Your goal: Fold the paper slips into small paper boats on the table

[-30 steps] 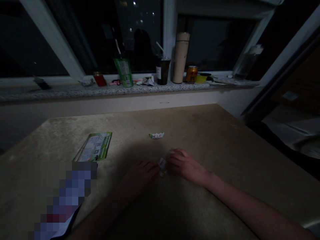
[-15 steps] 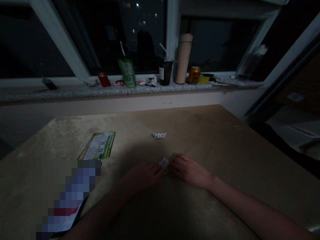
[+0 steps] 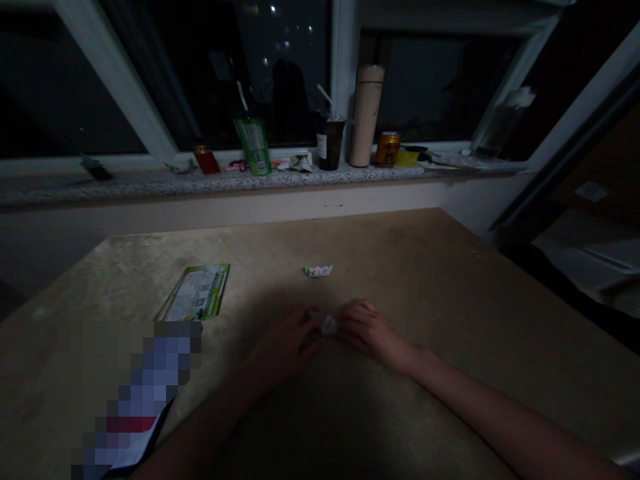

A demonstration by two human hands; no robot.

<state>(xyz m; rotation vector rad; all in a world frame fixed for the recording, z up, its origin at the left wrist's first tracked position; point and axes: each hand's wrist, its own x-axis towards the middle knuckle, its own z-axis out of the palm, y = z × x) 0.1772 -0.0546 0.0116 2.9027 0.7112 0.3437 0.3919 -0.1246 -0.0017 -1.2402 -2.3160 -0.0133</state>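
A small folded piece of printed paper [image 3: 329, 325], white with reddish and green marks, is between my two hands, low over the table. My left hand [image 3: 287, 337] is at its left edge, thumb and fingertips bent toward the paper with a gap behind them. From the other side my right hand [image 3: 370, 330] holds the paper's right edge in curled fingers; the fingertips are partly hidden. Beyond the hands lies a small folded paper shape [image 3: 319, 271], white and green, with upturned ends. Dim light blurs the fine folds.
Green-edged printed leaflets [image 3: 200, 292] lie stacked on the table [image 3: 400, 253] at left, above a pixelated flat object [image 3: 145, 393]. Along the windowsill [image 3: 295, 179] stand a green cup [image 3: 255, 147], a dark cup [image 3: 330, 145], a pink flask [image 3: 367, 117], an orange can [image 3: 388, 149] and a red jar [image 3: 206, 160].
My left hand's fingers have lifted and parted from the thumb. My right hand has shifted slightly, and the paper between them has turned and looks more compact.
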